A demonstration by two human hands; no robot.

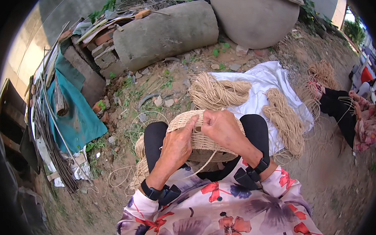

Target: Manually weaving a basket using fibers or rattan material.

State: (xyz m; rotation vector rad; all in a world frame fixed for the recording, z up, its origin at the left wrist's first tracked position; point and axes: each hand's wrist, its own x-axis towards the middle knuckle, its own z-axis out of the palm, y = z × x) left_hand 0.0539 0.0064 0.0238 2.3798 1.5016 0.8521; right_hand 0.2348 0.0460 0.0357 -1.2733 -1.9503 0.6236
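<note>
A half-round basket (209, 142) woven from tan cord sits on my lap between my knees. My left hand (177, 143) grips its left side, with the thumb laid along the weave and the other fingers mostly hidden. At the top of the basket, my right hand (222, 126) is closed, its fingers curled tightly against the weave. Whatever those fingers pinch is hidden from view. A loose cord end (207, 162) hangs down across the basket's near opening. Tan cord (140, 170) lies coiled beside my left leg, with thin loops trailing on the ground.
Ahead, a white sheet (263, 85) bears two cord bundles (218, 91) (285, 121). At right, another person (356, 110) sits near more cord (323, 73), handling strands. A concrete cylinder (166, 34), a large round vessel (255, 19), teal cloth (77, 112) and sticks (45, 124) lie around.
</note>
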